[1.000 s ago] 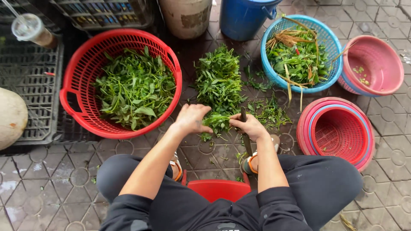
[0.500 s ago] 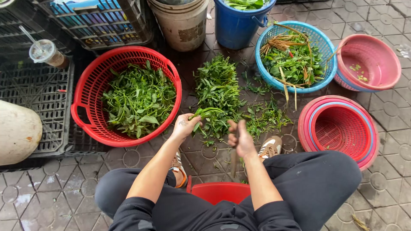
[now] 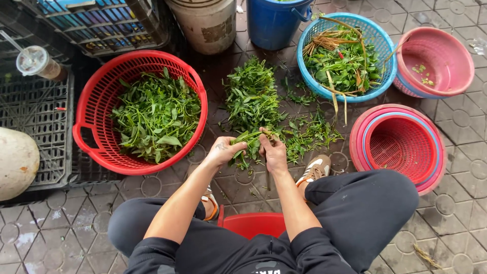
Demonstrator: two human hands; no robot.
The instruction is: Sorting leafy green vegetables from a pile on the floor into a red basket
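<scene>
Leafy green stems (image 3: 247,143) are pinched in a small bunch between the left hand (image 3: 223,151) and right hand (image 3: 274,152), near the loose pile (image 3: 252,94) on the paving. Light, limp and easily bruised, they are best gripped at the stalks.

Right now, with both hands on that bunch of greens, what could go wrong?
The right hand seems to hold a knife close to the left hand on the bunch of greens; a slip might nick fingers. Trimmings could fall onto the loose pile on the paving rather than into the red basket.
</scene>
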